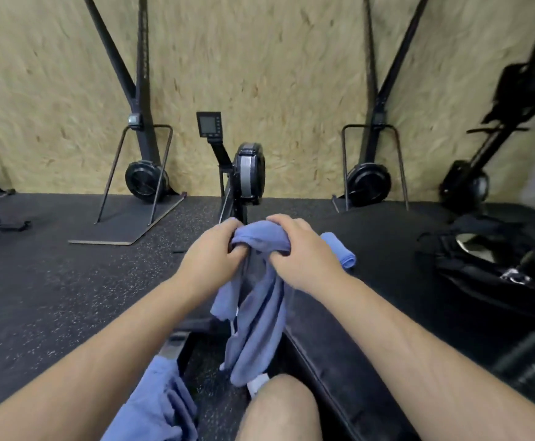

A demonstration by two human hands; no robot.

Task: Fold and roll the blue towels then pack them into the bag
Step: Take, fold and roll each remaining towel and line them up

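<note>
Floor: black rubber matting flecked with pale specks, spreading below and left of the grip.
Wall: rough chipboard panels, straw-coloured, closing the room beyond the grip.
Rowing machine: stands straight beyond the grip, with a black round housing and a grey band; a small monitor sits on an arm up and left of it.
Upright machines: two black frames with round flywheels stand against the wall, one beyond-left and one beyond-right of the grip.
Held towel: soft blue cloth, bunched at the top between both hands and hanging in loose folds from the grip, its lower end beside a bare knee.
Rolled towel: a tight blue cylinder just right of the grip, partly hidden behind the right hand, lying on a dark surface.
Loose towel: crumpled blue cloth low and left of the grip, beside the left forearm.
Bag: black and soft-sided, its top open, well to the right of the grip; its contents are unclear.
Left hand: knuckles up, fingers curled round the towel's bunched top.
Right hand: close beside it, fingers curled over the same bunch, gripping it.
</note>
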